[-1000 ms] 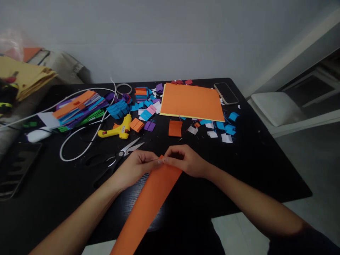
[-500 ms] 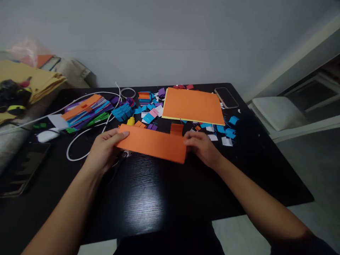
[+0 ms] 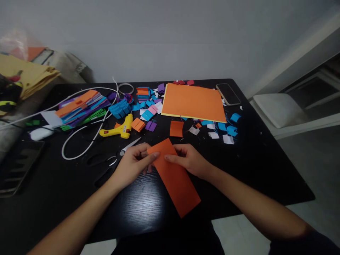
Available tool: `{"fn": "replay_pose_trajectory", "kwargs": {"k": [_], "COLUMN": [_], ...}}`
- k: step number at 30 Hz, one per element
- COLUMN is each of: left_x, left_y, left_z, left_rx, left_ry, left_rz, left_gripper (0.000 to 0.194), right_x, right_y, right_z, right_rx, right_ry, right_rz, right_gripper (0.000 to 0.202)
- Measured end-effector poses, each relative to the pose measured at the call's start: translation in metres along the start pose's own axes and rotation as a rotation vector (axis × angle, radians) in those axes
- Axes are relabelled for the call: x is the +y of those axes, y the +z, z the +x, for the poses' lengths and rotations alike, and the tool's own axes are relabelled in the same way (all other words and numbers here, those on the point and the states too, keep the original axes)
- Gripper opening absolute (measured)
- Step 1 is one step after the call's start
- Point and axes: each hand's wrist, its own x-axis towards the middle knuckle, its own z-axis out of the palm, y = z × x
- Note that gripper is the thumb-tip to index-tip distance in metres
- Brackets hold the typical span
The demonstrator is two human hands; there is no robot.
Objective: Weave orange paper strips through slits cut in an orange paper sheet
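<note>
An orange paper strip (image 3: 176, 180) hangs between my two hands, slanting down toward the table's front edge. My left hand (image 3: 136, 161) pinches its upper left edge, thumb on top and fingers behind. On the other side my right hand (image 3: 188, 159) grips the upper right edge, its thumb lying flat on the paper. Just left of my left hand lie black-handled scissors (image 3: 122, 153), partly covered by that hand. A small folded orange paper piece (image 3: 176, 129) sits beyond my hands, and a yellow glue gun (image 3: 119, 129) rests behind the scissors.
A stack of orange and yellow sheets (image 3: 195, 102) lies at the back, with a phone (image 3: 227, 94) to its right. Cut paper bits (image 3: 150, 113) are scattered about. Bundled coloured strips (image 3: 82, 106), a white cable (image 3: 63, 143) and a black tray (image 3: 22, 166) occupy the left side.
The orange strip has turned from nearly level to steeply slanted, lower end toward me. My left hand has moved right, nearer my right hand. The glue gun and scissors are more exposed.
</note>
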Motion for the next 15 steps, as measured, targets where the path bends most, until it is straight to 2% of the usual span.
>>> {"fn": "replay_pose_trajectory", "kwargs": {"k": [4,11,15], "left_x": [-0.001,0.001,0.001], "left_y": [-0.003,0.005,0.007], "left_z": [0.001,-0.003,-0.004], "left_rx": [0.0,-0.093,-0.128], "left_ry": [0.02,-0.004,0.0], "left_rz": [-0.047,-0.084,-0.064], "left_gripper": [0.031,0.03,0.023], "right_x": [-0.005,-0.009,-0.006], "right_y": [-0.003,0.003,0.002], "right_z": [-0.001,-0.003,-0.005], "right_rx": [0.02,0.084,0.093], "right_ry": [0.017,-0.075,-0.057], "right_rz": [0.021,-0.024,-0.033], "right_gripper": [0.035,0.027,0.025]}}
